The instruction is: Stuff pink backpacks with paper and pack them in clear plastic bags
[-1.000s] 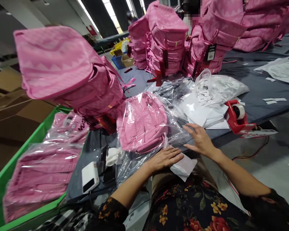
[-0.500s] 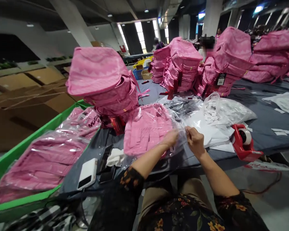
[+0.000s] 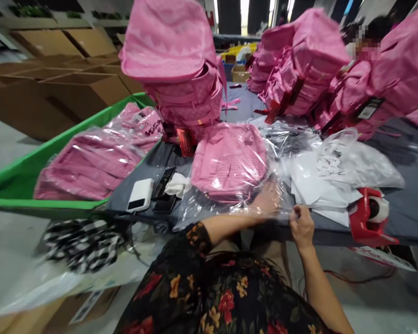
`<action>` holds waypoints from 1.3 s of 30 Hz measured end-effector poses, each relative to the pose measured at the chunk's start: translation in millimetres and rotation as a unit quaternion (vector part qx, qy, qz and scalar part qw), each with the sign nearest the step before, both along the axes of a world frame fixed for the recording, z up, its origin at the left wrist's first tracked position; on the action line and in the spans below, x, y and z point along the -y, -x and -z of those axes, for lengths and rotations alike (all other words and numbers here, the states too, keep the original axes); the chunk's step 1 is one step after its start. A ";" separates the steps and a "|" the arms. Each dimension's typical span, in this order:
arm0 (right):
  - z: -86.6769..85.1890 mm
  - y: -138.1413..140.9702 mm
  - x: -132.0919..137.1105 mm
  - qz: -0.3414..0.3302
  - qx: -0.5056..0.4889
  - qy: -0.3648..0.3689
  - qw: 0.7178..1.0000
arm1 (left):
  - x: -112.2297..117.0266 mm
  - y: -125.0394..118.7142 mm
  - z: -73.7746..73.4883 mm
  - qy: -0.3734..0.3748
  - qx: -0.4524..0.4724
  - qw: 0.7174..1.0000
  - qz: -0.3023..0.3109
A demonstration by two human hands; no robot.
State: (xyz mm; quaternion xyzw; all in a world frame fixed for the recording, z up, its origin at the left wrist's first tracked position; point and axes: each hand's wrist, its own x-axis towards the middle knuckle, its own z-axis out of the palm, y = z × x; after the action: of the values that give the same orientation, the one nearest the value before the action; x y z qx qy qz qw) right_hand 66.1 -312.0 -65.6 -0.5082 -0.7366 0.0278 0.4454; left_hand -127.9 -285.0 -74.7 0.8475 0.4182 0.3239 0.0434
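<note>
A pink backpack (image 3: 229, 162) lies flat on the grey table inside a transparent plastic bag (image 3: 209, 211). My left hand (image 3: 269, 199) sits under the film at the bag's near edge, its fingers showing dimly through the plastic and apparently gripping it. My right hand (image 3: 301, 227) pinches the bag's edge a little to the right. The film stretches between my hands, just in front of the backpack.
A green-walled bin (image 3: 31, 178) holds bagged pink backpacks at left. Stacks of pink backpacks, white papers, a plastic bag, a red tape dispenser (image 3: 367, 217), a white power bank (image 3: 140, 195) and phones (image 3: 165, 203) crowd the table. A person stands beyond the stacks.
My open hands on the bag closed onto its film, then drew it toward the near table edge. The view has also swung, bringing more of the bin into sight.
</note>
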 end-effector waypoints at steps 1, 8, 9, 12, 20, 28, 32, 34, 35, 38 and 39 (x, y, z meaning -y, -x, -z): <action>6.3 -1.9 1.9 0.015 -0.029 0.033 0.999 | 36.9 6.3 6.5 -0.038 -0.047 0.998 0.033; 32.4 6.6 35.9 0.048 -0.190 0.222 0.955 | 200.9 125.2 9.3 -0.184 -0.045 0.900 -0.393; 31.7 7.3 37.7 0.049 -0.191 0.219 0.956 | 204.3 144.6 12.2 -0.143 -0.031 0.871 -0.469; 24.2 1.4 35.0 0.060 -0.149 0.193 0.968 | 206.5 186.3 28.5 -0.051 0.064 0.832 -0.549; 11.2 -15.4 52.1 0.004 -0.054 0.211 0.976 | 234.5 191.7 42.6 -0.050 0.297 0.762 -0.574; 4.6 -20.2 63.4 0.007 0.014 0.144 0.990 | 247.5 202.6 44.9 0.071 0.360 0.717 -0.593; 4.8 -28.9 75.2 -0.001 0.036 0.112 0.993 | 265.2 199.0 59.5 0.135 0.344 0.695 -0.617; 5.4 -39.2 84.6 0.013 0.045 0.116 0.992 | 280.5 200.8 68.1 0.164 0.265 0.731 -0.607; 5.5 -45.4 89.0 0.010 0.053 0.125 0.991 | 288.4 203.9 72.3 0.182 0.229 0.761 -0.579; 3.2 -63.1 94.3 0.030 0.056 0.175 0.983 | 303.8 220.6 80.3 0.227 0.235 0.815 -0.478; 1.7 -66.9 91.8 0.050 0.039 0.199 0.978 | 303.8 226.4 79.8 0.227 0.277 0.810 -0.465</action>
State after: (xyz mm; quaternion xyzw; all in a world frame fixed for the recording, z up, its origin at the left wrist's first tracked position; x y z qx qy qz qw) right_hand 133.0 -403.9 -67.3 -0.6234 -0.7071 0.1318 0.3067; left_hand -354.3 -588.8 -154.6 0.3920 0.7942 0.4224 0.1928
